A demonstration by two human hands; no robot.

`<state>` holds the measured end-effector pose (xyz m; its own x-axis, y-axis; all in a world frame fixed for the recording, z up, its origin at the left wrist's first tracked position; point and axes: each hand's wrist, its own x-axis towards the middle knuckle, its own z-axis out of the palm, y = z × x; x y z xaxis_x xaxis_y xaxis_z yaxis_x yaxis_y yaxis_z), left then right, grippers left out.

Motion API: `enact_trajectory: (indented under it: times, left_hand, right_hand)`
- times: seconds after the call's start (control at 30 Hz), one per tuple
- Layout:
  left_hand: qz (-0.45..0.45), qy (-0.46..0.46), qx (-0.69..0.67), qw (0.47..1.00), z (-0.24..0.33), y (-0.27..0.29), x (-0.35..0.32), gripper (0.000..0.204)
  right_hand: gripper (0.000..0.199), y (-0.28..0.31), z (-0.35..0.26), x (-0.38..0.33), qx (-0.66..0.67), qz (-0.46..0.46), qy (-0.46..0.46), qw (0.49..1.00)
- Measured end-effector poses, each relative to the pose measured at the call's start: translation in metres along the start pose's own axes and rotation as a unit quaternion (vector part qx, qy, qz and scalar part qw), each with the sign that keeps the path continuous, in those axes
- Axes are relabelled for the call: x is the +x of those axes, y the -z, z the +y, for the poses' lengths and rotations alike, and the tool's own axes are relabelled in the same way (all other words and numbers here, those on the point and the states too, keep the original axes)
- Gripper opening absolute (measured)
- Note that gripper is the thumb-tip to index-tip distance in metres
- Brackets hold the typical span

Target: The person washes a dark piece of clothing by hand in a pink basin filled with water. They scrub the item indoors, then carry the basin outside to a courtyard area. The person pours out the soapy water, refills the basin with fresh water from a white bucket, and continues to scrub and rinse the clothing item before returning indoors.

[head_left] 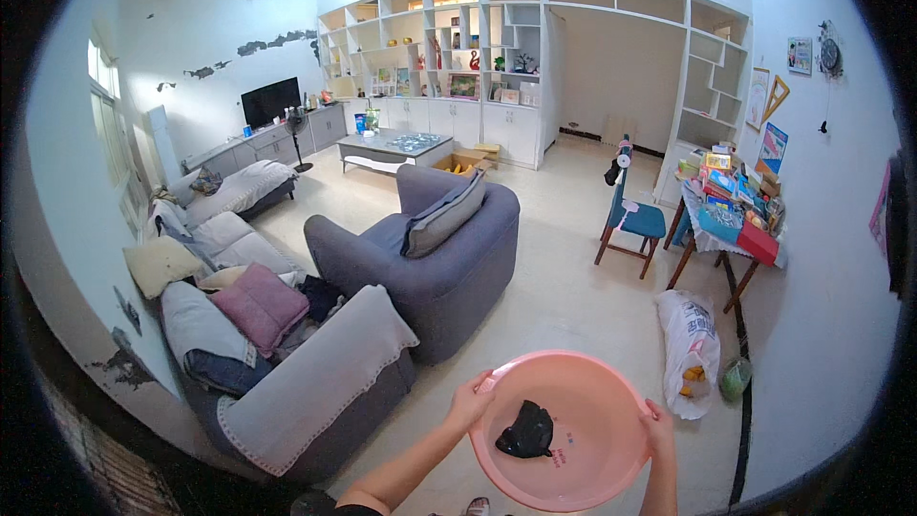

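A round pink plastic basin (602, 401) is held out in front of me, off the floor. My left hand (470, 403) is closed on its left rim, and my right hand (658, 427) grips the rim on the right. Inside the basin, left of its middle, lies a crumpled black plastic bag (526, 431); whether it contains anything cannot be seen. Small red printed marks show on the basin's bottom beside the bag.
Left stand a grey armchair (478, 258) and a sofa (315, 397) with pale covers. At right, a white sack (686, 344) and a green bag (735, 378) lie near a cluttered table (712, 239) and a blue chair (638, 220). A low table (382, 140) stands farther back.
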<state>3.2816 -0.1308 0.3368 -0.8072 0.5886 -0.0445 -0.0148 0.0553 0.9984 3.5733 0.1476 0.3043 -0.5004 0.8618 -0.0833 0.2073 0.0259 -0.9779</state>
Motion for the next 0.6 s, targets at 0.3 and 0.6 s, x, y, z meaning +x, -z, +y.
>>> enact_trajectory:
  times: [0.3,0.6]
  left_hand:
    - [-0.030,0.022,-0.009,0.999,0.051,-0.051,0.213,0.048]
    - [0.035,-0.005,0.006,0.999,0.076,-0.097,0.430,0.048]
  right_hand:
    - [0.049,-0.038,-0.090,0.189,0.060,0.011,-0.004,0.998]
    - [0.047,-0.082,-0.098,0.461,0.056,-0.025,0.050,0.997]
